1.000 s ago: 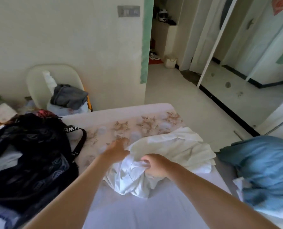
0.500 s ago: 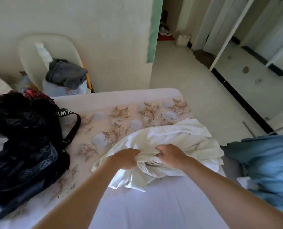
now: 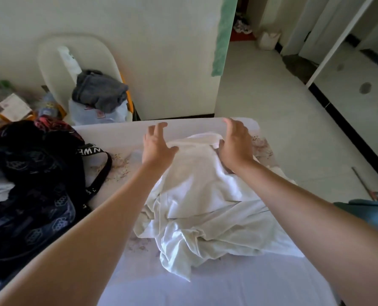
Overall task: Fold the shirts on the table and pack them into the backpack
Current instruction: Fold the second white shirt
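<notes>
Pale table [image 3: 238, 290] by a cream wall; at its far end both hands lie flat with fingers spread, pinching nothing; left hand [image 3: 159, 147] and right hand [image 3: 235, 145] flank the top edge of a rumpled white shirt [image 3: 205, 195] lying mid-table; black backpack [image 3: 29, 184] sits left; blue garment [image 3: 375, 214] right.

Bare forearms fill the lower left and lower right of the frame, ending in a bare left hand [image 3: 156, 149] and right hand [image 3: 236, 146]
</notes>
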A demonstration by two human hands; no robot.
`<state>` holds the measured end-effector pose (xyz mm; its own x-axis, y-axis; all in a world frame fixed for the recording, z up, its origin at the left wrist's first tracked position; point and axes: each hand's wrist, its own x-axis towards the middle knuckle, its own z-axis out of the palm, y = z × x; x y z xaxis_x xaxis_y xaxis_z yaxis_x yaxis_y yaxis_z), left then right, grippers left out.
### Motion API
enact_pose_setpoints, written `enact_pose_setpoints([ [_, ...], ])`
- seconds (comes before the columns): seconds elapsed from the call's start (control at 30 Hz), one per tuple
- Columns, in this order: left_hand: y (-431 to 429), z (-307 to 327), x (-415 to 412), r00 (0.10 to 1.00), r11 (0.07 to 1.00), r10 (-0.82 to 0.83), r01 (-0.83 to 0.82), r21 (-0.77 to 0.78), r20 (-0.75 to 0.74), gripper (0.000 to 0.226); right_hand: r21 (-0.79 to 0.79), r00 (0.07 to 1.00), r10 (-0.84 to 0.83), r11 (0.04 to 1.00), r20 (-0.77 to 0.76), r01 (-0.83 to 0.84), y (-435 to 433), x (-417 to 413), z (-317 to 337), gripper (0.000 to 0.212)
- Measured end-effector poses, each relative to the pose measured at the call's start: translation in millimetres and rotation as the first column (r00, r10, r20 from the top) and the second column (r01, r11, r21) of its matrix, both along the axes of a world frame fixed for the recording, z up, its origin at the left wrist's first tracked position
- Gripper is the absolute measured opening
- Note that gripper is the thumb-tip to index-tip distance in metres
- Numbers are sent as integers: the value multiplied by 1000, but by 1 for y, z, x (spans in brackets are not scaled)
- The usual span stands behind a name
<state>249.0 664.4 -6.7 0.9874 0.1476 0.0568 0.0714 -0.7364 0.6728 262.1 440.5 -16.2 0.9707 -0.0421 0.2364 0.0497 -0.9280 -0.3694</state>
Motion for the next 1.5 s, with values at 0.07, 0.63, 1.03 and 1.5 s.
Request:
enact_pose_setpoints([
  [0.07, -10, -14, -18, 990, 984, -134, 129, 125, 36, 43, -85, 996, 94, 992, -1, -94, -2, -23, -23, 52],
  [0.63, 19, -43, -110, 578, 681, -576, 730, 51, -578, 45, -162, 816, 307, 887, -490, -432, 13, -161, -66, 15],
  [1.03, 130, -42, -169, 767, 705, -186, 540, 460, -615, 31, 7, 720, 401, 876, -566, -483, 131, -208, -70, 27],
  [1.5, 134, -81, -196, 857, 873, -381, 457, 171, -346, 24, -519, 556, -262, 768, -789, -375, 69, -199, -69, 75],
])
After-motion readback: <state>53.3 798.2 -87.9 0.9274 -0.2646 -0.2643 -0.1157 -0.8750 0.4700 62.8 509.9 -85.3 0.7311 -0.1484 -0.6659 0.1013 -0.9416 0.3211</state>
